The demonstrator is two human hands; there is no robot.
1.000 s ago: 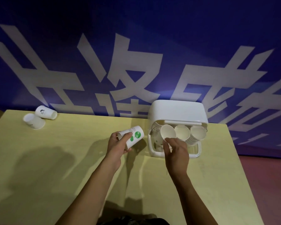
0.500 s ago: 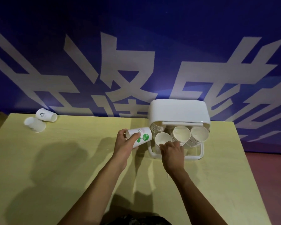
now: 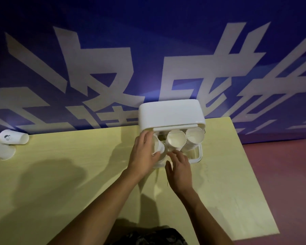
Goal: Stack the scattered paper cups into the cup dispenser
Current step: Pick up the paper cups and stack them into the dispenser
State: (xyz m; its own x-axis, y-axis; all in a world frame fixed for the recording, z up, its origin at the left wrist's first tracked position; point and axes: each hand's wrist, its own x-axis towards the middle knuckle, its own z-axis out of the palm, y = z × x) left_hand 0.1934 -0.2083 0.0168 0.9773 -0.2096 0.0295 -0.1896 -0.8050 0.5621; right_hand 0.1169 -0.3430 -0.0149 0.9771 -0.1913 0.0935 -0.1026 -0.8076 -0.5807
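just right of frame centre, the left hand (image 3: 143, 152) wraps a paper cup (image 3: 158, 147) at the left slot of the white plastic dispenser (image 3: 170, 114). right hand (image 3: 179, 167) hovers slack just below, fingers loose, holding nothing. thin waxy paper, super light and crushable i'd guess, so grab the sidewall gently near the rim. two more cups (image 3: 6, 145) lie tipped over at the far left of the pale wood table (image 3: 69, 174).

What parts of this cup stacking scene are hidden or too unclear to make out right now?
Head view only:
- Cup in the left hand: mostly covered by that hand.
- Dispenser left slot: blocked by both hands, so its stack is unseen.
- Right hand fingertips: contact unclear.
- Loose cup at the left edge: cut off.
- Neighbouring cup's print: too small.
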